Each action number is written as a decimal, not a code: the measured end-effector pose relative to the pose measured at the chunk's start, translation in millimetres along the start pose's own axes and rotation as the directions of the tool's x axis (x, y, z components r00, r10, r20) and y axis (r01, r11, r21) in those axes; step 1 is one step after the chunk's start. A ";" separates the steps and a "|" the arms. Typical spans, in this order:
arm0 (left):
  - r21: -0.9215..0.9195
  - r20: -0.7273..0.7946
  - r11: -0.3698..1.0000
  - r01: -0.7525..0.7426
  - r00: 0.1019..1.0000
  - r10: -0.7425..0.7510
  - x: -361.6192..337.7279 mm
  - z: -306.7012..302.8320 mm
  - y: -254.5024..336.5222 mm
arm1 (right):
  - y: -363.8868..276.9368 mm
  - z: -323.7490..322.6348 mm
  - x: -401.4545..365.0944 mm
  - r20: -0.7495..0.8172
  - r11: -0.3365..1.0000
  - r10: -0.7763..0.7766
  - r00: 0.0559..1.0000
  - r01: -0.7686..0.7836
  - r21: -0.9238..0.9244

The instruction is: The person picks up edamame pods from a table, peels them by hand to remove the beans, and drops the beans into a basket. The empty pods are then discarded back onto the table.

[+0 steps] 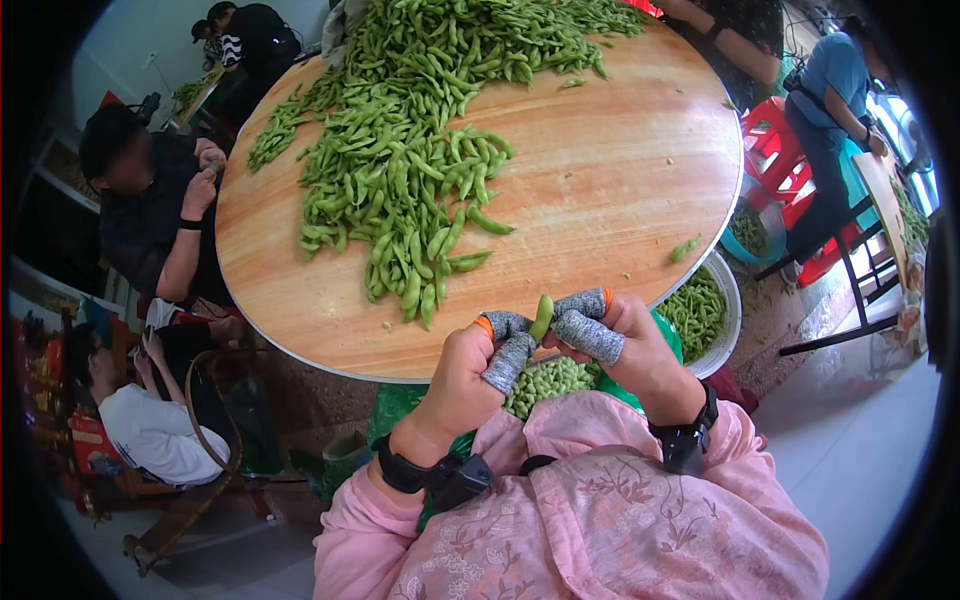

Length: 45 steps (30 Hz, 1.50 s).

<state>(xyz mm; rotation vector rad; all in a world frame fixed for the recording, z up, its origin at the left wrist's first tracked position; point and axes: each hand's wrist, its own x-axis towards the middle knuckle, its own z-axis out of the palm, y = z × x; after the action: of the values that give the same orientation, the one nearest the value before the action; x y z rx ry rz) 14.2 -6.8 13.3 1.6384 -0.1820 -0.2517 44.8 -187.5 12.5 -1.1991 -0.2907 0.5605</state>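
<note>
A single green edamame pod (541,318) stands upright between my two hands, just over the near edge of the table. My left hand (465,365) pinches it with thumb and forefinger, both in grey finger sleeves. From the other side, the sleeved thumb and forefinger of my right hand (635,345) close on the same pod; their exact contact is partly hidden. Below my hands, shelled beans (548,382) lie in a container lined with green plastic. A big heap of edamame pods (400,170) spreads over the round wooden table (610,170).
A white basket (735,318) of pods stands by the table's right edge. A lone pod (685,248) lies near that rim. People sit around at left and at the back. Red plastic chairs (775,150) and another table (885,205) are at right.
</note>
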 end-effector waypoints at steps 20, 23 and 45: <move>0.835 -0.006 0.477 -0.274 0.863 0.505 -2.6 13.6 -13.3 | 20.0 1.3 0.4 -0.081 0.993 -0.073 0.994 0.065 -0.094; 0.650 -0.024 0.681 -0.336 0.887 0.461 -4.2 10.6 -16.4 | 21.4 2.9 -1.6 -0.050 0.993 -0.089 0.995 0.085 -0.078; -0.370 -0.215 0.929 -0.025 0.975 -0.059 -3.0 -0.5 -9.7 | 5.5 0.7 -6.4 -0.108 0.977 -0.124 0.986 0.103 -0.188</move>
<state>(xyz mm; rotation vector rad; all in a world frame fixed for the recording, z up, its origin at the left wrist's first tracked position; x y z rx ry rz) 11.1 -4.6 3.8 1.2787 0.0507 -0.1047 37.7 -189.1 8.0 -1.3778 -0.3116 0.3666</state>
